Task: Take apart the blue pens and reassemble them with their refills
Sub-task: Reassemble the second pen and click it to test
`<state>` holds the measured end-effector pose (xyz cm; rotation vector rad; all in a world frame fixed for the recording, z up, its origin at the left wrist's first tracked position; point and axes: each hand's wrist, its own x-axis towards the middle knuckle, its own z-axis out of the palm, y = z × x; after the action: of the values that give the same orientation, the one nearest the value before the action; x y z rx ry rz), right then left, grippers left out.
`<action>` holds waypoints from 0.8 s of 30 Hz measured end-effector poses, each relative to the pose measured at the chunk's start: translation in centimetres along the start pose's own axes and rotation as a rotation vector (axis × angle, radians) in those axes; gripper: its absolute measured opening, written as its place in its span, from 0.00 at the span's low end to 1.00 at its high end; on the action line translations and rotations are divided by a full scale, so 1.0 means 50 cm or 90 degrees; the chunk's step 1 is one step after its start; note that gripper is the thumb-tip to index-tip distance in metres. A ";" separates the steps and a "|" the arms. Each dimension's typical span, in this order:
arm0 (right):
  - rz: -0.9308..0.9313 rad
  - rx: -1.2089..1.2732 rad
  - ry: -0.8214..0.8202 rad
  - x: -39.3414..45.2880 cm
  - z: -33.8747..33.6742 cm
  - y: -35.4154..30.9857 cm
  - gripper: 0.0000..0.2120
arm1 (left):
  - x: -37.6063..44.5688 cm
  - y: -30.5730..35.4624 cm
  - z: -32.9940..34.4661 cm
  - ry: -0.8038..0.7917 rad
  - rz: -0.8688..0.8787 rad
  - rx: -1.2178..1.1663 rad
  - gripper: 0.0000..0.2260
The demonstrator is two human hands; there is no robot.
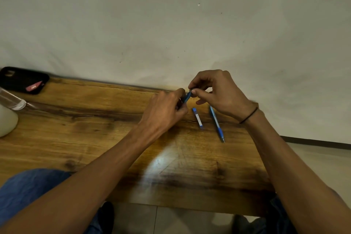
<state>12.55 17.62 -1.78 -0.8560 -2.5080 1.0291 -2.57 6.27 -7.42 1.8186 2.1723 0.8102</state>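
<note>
Both hands up near the wall; left hand [167,108] and right hand [214,89] pinch one blue pen [187,97] between them, fingers tight; whole pen [217,123] and loose barrel piece [198,118] lie on counter [95,129]; best twist straight, grip firm.

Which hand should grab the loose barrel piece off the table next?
Right hand, probably: the barrel piece lies just below it. Left hand grips the blue pen part both hands share.
</note>
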 end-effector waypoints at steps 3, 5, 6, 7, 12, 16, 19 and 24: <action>0.016 0.001 0.003 0.001 -0.003 0.002 0.03 | -0.001 0.002 -0.001 -0.001 0.002 0.008 0.09; 0.025 0.000 -0.006 0.001 -0.007 0.003 0.04 | -0.002 0.002 0.000 -0.003 0.004 0.014 0.09; 0.025 -0.004 -0.012 0.001 -0.008 0.004 0.04 | -0.003 0.003 0.000 -0.005 0.004 0.013 0.09; 0.025 -0.007 -0.017 0.001 -0.009 0.005 0.04 | -0.003 0.005 -0.001 -0.007 0.003 0.010 0.09; 0.013 -0.024 -0.026 0.001 -0.003 0.008 0.03 | -0.003 0.006 -0.002 -0.014 0.009 0.025 0.08; 0.014 0.025 -0.008 0.001 0.000 0.011 0.03 | -0.005 0.010 -0.002 -0.003 0.018 0.028 0.07; 0.008 0.122 0.018 0.001 0.002 0.013 0.03 | 0.002 0.010 -0.008 0.027 0.015 -0.017 0.07; 0.018 0.186 0.069 0.001 0.014 0.015 0.05 | 0.013 0.016 -0.022 0.080 0.031 -0.127 0.06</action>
<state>12.49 17.69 -2.81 -0.8368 -2.1915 1.2812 -2.59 6.64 -5.96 1.7706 2.0403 1.1366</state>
